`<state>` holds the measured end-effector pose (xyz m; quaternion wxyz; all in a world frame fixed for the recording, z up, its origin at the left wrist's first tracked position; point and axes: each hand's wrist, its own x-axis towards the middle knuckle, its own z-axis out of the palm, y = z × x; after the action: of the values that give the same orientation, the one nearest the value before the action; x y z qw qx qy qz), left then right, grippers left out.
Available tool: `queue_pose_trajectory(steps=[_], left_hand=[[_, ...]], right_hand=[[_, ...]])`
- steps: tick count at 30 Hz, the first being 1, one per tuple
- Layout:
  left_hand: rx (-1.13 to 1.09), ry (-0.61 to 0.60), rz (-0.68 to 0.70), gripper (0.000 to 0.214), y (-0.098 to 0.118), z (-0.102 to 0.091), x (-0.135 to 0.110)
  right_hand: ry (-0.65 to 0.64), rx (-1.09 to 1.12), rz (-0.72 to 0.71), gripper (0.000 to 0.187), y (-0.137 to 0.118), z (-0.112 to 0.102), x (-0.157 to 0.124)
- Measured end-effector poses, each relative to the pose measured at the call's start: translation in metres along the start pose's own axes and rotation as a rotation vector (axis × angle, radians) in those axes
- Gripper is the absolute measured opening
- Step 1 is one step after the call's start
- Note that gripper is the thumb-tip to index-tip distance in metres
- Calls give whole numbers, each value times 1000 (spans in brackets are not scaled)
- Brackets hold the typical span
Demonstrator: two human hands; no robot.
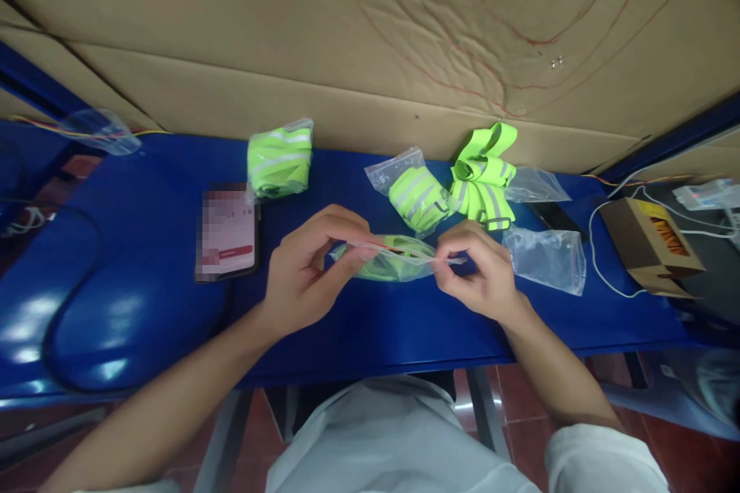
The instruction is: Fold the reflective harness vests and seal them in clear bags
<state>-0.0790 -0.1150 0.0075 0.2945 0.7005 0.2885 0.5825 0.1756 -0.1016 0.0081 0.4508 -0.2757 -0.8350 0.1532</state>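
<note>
My left hand [309, 266] and my right hand [477, 269] both pinch the top edge of a clear zip bag [398, 258] that holds a folded neon-green reflective band. The bag lies between the hands, just above the blue table [370, 323]. Behind it sit a bagged band [413, 192], another bagged band [280, 158] further left, and a loose pile of neon-green bands [482, 177]. An empty clear bag [546, 258] lies right of my right hand.
A phone [227, 231] lies left of my left hand. A second empty bag [537, 186] rests by the loose bands. A small cardboard box [650, 246] and white cable [607, 262] are at the right. Cardboard sheets [370, 38] stand behind the table.
</note>
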Motion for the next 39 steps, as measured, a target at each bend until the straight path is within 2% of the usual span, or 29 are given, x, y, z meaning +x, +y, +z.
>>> queue_pose_trajectory(steps=[6,10,15,22,29,32,39], left_hand=[[59,-41,34,15,0,1,-3],[97,-24,17,11,1,1,-2],[94,-30,23,12,3,1,-2],[5,3,-90,6,7,4,-1],[-16,24,-133,5,17,6,1],[21,-1,-98,6,20,4,1],[63,-127,-11,11,23,2,2]], right_hand=[[-13,-48,-36,17,-4,0,1],[-45,-29,-85,20,-3,-3,-1],[-91,25,-45,19,-3,-9,-3],[-32,-24,-53,21,-8,-9,3],[-84,14,-42,11,-11,-10,9],[-94,15,0,13,-17,-12,11],[-104,-69,-78,12,-29,-7,17]])
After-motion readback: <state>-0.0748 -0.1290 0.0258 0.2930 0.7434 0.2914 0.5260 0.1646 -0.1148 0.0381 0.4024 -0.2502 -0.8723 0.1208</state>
